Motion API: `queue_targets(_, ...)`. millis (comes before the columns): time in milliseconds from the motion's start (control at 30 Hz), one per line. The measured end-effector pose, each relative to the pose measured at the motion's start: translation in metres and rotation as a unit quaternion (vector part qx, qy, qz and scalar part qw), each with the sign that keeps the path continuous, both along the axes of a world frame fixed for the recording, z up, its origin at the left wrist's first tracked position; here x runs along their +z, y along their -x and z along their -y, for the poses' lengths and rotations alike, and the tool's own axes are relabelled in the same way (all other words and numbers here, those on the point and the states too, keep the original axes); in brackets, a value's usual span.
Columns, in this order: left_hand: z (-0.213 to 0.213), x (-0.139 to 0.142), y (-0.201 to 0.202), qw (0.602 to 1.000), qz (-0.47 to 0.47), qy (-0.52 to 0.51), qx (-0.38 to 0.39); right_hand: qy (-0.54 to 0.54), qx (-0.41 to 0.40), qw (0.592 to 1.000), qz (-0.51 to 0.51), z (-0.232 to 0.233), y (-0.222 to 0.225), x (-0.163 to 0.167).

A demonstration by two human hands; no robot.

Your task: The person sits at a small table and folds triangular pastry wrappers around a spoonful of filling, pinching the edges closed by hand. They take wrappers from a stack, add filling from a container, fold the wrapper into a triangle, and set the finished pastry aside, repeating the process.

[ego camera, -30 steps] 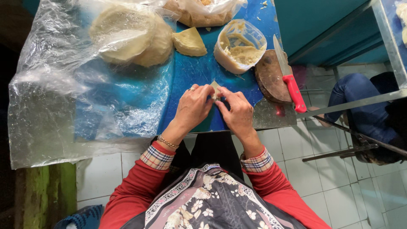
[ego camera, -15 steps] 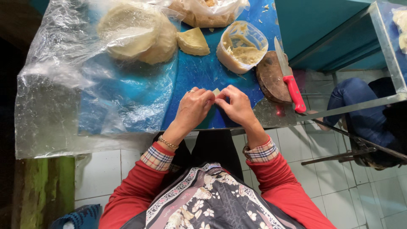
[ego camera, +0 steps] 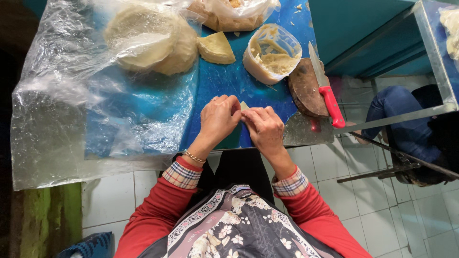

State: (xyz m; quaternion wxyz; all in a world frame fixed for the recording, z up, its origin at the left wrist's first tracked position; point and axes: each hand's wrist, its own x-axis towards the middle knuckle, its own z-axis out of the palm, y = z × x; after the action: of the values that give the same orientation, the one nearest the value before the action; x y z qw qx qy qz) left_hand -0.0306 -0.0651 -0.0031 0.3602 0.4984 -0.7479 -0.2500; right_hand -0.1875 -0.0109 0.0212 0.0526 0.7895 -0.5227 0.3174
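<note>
My left hand (ego camera: 219,119) and my right hand (ego camera: 264,128) meet over the near edge of the blue table (ego camera: 224,81). Between their fingertips they pinch a small pale piece of dough (ego camera: 244,105), mostly hidden by the fingers. A wedge-shaped piece of the same dough (ego camera: 216,48) lies farther back on the table. To its right stands a clear plastic tub (ego camera: 271,53) holding pale filling paste.
A big clear plastic sheet (ego camera: 71,105) covers the table's left side and a stack of round dough sheets (ego camera: 150,38). A red-handled knife (ego camera: 323,88) rests on a round wooden board (ego camera: 306,91) at right. Another person's leg in jeans (ego camera: 406,112) shows at right over the white tiled floor.
Both hands have stayed together on the small dough piece, with only slight finger shifts. The view has tilted a little.
</note>
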Motion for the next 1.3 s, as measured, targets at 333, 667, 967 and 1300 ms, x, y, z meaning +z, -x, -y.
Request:
queue_targets(333, -0.024, -0.009, -0.012, 0.988, -0.004, 0.146, -0.058, -0.281, -0.023, 0.947, 0.152, 0.02, 0.021, -0.003)
queue_targets(667, -0.006, -0.007, -0.003, 0.996, 0.035, 0.075, -0.038, -0.033, -0.01, 0.999, -0.005, -0.008, 0.001, 0.006)
queue_targets(967, -0.012, 0.0, -0.014, 0.987, -0.024, 0.125, -0.097, -0.051, -0.042, 0.996, 0.056, 0.0, -0.001, 0.001)
queue_targets(1300, -0.007, -0.001, -0.01, 0.992, -0.024, 0.097, -0.077, -0.056, -0.039, 0.998, 0.014, 0.004, 0.006, 0.008)
